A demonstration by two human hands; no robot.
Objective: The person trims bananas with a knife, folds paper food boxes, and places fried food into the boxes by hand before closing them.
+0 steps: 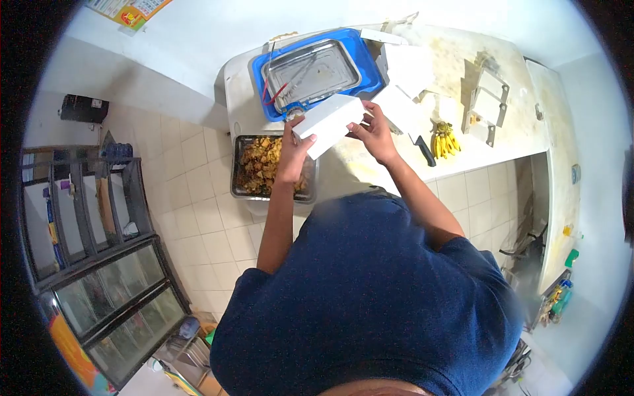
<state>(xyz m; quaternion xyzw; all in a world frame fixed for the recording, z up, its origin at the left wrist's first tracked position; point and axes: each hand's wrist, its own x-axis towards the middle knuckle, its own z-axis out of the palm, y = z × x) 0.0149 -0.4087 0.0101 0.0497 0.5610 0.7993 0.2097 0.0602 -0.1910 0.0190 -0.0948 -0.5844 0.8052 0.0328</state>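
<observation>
A white cardboard box [333,119] is held up over the front edge of the table, between both hands. My left hand [294,152] grips its left end, thumb on the near side. At the right end, my right hand [375,135] closes its fingers on the box's edge. Below and left of the box sits a black tray [236,181] of brown and yellow cooked food [259,165], partly hidden by my left forearm. Behind the box, a blue tub [370,69] holds a metal tray [353,74] with red-handled tongs [274,96].
More white boxes [406,69] lie on the table [456,56] to the right. Near its front edge are a black-handled knife [426,152] and bananas [446,140]. A metal frame [489,99] stands farther right. A dark glass-fronted cabinet [109,284] is at lower left.
</observation>
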